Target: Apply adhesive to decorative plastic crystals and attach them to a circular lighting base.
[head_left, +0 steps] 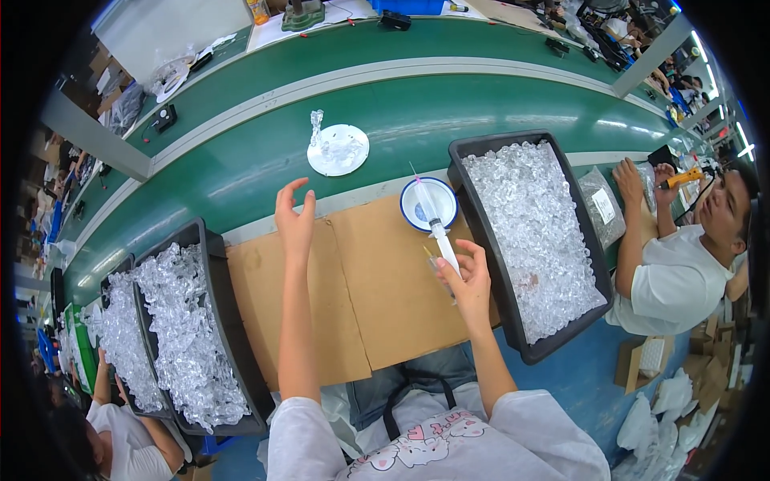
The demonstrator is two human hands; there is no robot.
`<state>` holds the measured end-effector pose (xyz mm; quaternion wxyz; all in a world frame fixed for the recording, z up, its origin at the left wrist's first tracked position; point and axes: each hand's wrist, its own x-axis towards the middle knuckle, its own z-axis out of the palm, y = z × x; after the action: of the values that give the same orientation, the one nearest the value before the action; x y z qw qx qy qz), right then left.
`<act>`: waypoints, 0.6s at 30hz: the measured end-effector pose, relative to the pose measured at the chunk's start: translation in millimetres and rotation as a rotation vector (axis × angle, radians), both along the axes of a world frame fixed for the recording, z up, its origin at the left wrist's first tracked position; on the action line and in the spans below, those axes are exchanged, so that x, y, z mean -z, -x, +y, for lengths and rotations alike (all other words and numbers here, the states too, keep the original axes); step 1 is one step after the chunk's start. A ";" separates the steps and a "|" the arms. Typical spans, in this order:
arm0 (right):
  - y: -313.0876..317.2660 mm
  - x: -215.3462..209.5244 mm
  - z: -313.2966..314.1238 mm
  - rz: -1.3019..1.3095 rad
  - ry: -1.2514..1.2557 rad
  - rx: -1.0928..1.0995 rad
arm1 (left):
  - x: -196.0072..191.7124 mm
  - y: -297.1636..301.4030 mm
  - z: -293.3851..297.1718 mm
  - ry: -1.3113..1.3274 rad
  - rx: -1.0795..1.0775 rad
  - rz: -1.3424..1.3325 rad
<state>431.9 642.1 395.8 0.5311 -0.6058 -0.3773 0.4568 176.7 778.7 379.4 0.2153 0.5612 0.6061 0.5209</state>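
My right hand [469, 282] is closed around the plunger end of a clear syringe [427, 202] with a white plunger. Its thin needle points away from me, over a white bowl with a blue rim [407, 215]. Beside the same fingers is a slim yellowish thing [430, 254], too small to make out. Raised above the left part of the cardboard sheet [385, 317], my left hand [295, 215] is empty, thumb and fingers apart. Beyond it, a white round plate [350, 167] bears small clear plastic pieces [338, 147], and a clear piece [317, 122] stands at its edge.
To the right, a black tub [525, 349] is heaped with clear plastic pieces; two similar tubs [233, 337] stand at left. A bag [600, 204] lies beyond the right tub. Co-workers sit on both sides; the right one [674, 272] holds an orange tool [682, 178]. A raised ledge crosses behind.
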 end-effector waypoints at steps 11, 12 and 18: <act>-9.2 1.7 -0.4 -0.305 0.011 -0.001 | 7.8 -9.6 12.8 0.054 0.027 0.001; -10.1 2.2 -1.6 -0.260 0.011 0.016 | 8.9 -11.3 14.8 0.062 0.034 0.007; -13.9 -0.2 -1.4 0.027 0.078 0.016 | 12.9 -23.1 60.7 0.054 0.049 -0.023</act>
<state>445.8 640.7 396.1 0.5158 -0.6228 -0.3472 0.4749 199.8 839.4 366.5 0.2499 0.5639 0.6036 0.5053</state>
